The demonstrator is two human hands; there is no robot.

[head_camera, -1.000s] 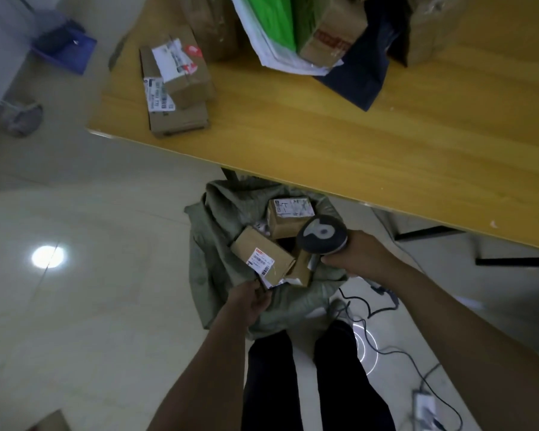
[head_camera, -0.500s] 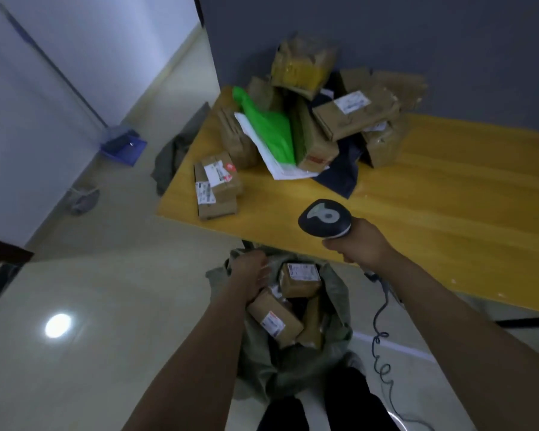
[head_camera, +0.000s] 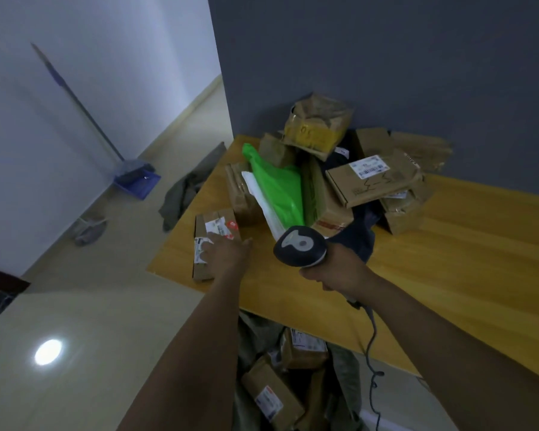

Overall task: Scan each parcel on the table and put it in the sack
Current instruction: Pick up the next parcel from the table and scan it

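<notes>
The left arm is stretched out over the table (head_camera: pixel 448 259) corner. The left hand (head_camera: pixel 227 256) is laid on 2 stacked boxes (head_camera: pixel 219 223), with fingers spread flat and nothing gripped. The scanner (head_camera: pixel 301 247) is held up in the right hand (head_camera: pixel 336 272), with fingers wrapped round its handle (its cord (head_camera: pixel 371 337) hangs down). The sack (head_camera: pixel 346 365) is seen below the table edge, with parcels (head_camera: pixel 271 390) inside.

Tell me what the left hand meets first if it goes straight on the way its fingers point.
Most likely the top box of the small two-box stack at the near left corner of the table. The left hand has its straight fingers over the lower box; contact is unclear.
</notes>
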